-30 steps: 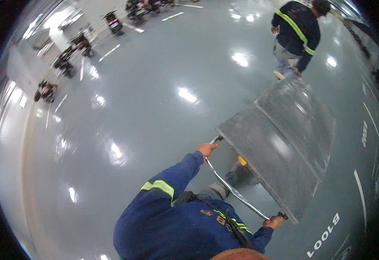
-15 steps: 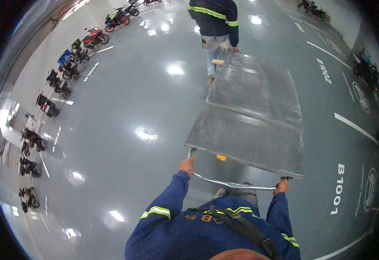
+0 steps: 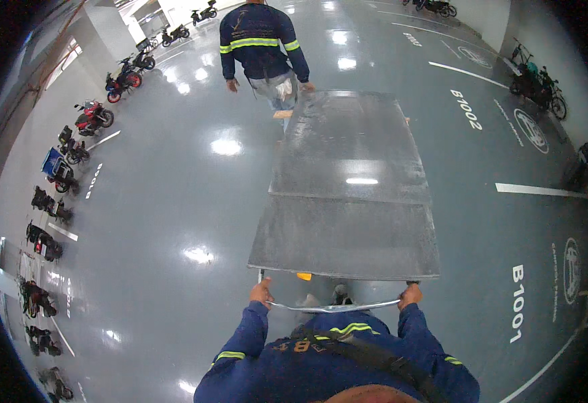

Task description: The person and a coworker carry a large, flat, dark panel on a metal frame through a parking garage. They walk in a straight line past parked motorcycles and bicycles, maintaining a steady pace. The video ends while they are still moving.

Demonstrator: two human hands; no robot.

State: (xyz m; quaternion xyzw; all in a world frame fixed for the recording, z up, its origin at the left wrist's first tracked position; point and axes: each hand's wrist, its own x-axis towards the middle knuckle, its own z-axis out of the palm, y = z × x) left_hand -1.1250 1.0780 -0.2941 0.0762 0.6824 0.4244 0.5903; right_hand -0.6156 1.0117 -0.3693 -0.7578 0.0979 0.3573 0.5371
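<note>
My left hand (image 3: 261, 293) is closed around the left end of a curved metal push handle (image 3: 338, 309). Its right end is in the grip of my right hand (image 3: 410, 295). Just beyond the handle lie two large flat dark grey panels (image 3: 348, 235), dusty and end to end or overlapping, on what looks like a cart hidden beneath them. A small orange-yellow piece (image 3: 304, 276) shows under the near edge. At the far left corner, a co-worker's hand (image 3: 307, 86) touches or nearly touches the load.
A co-worker (image 3: 259, 40) in a dark jacket with reflective bands walks ahead, back turned. Parked motorcycles (image 3: 94, 118) line the left side. Bicycles (image 3: 540, 87) stand by the right wall. White lines (image 3: 539, 191) mark bays on the glossy grey floor.
The load and handle have swung left in view and now point more nearly straight ahead. The co-worker has shifted left and stands more upright. Both my hands keep their grip.
</note>
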